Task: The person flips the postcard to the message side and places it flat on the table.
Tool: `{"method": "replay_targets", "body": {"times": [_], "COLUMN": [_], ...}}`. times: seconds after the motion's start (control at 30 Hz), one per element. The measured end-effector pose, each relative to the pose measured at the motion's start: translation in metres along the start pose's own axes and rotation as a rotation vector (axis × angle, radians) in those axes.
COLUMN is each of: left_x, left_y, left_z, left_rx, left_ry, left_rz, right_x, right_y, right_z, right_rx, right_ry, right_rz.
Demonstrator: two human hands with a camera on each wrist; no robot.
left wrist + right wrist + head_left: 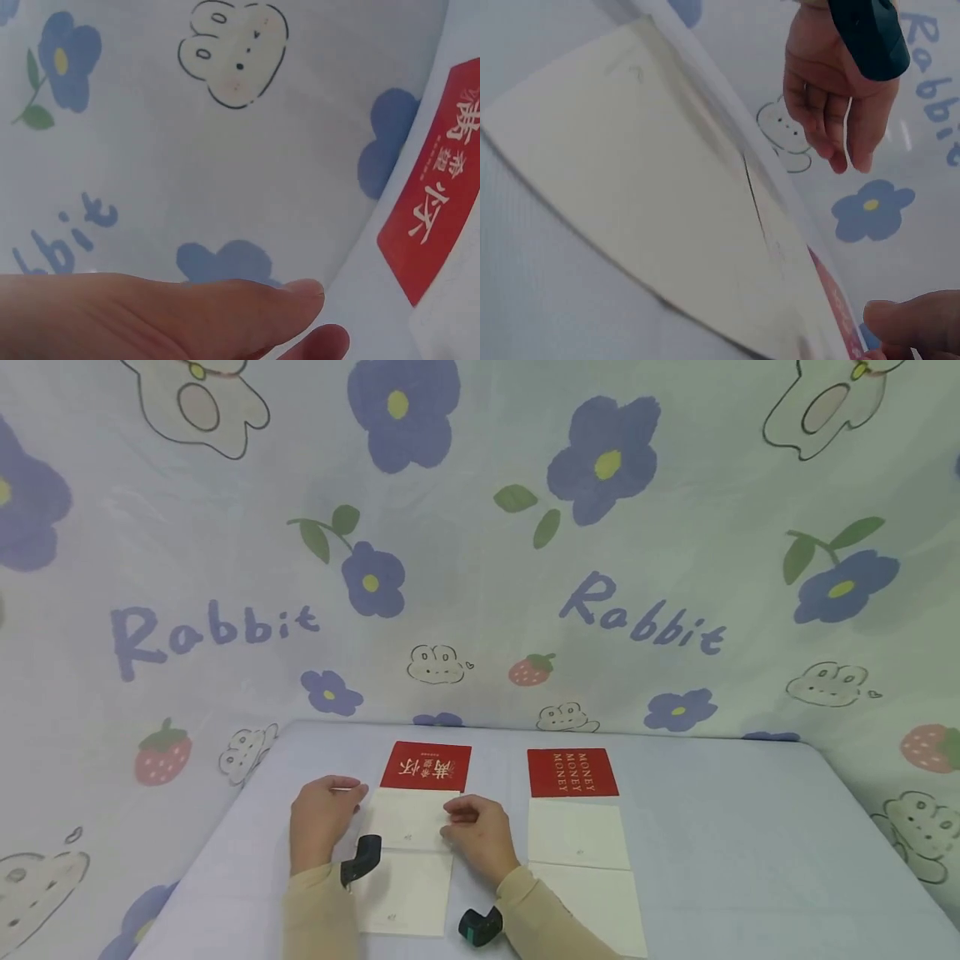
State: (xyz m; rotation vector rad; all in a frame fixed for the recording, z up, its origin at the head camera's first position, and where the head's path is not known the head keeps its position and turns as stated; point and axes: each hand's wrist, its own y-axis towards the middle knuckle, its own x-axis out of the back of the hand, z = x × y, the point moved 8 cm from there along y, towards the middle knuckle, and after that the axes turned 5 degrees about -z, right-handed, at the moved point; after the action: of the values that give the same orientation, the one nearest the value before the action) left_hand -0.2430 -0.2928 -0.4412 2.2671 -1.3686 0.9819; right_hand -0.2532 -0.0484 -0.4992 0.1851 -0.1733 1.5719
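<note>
My left hand (322, 820) is held just left of the left-hand column of cards, thumb and fingers loosely bent, with nothing visible between them. In that column, a red card (427, 766) printed with white characters lies at the back. In front of it come an upper cream card (412, 821) and a lower cream card (405, 893). My right hand (483, 837) reaches over the right edge of the upper cream card, its fingers loosely bent; whether they touch it I cannot tell. In the right wrist view, my right thumb (911, 319) shows near a red edge.
To the right lies a second column: a red card (573, 772) reading MONEY, then two cream cards (577, 833). A white cloth covers the table (720, 827). Behind it hangs a patterned curtain (480, 568). Dark devices (480, 927) sit at both wrists.
</note>
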Motion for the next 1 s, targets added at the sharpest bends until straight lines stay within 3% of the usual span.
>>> {"method": "replay_targets", "body": {"times": [0.33, 0.67, 1.0], "left_x": [-0.002, 0.001, 0.003], "left_y": [-0.005, -0.009, -0.014], "left_z": [-0.011, -0.02, -0.035], "left_rx": [0.014, -0.007, -0.096], "left_ry": [-0.048, -0.068, -0.091], "left_rz": [0.005, 0.005, -0.028], "right_x": [0.014, 0.038, 0.075], "right_y": [-0.004, -0.007, -0.002], "right_z": [0.037, 0.052, 0.054], "right_rx": [-0.001, 0.004, 0.043], "right_ry": [0.085, 0.077, -0.01], "right_rz": [0.011, 0.008, -0.053]}}
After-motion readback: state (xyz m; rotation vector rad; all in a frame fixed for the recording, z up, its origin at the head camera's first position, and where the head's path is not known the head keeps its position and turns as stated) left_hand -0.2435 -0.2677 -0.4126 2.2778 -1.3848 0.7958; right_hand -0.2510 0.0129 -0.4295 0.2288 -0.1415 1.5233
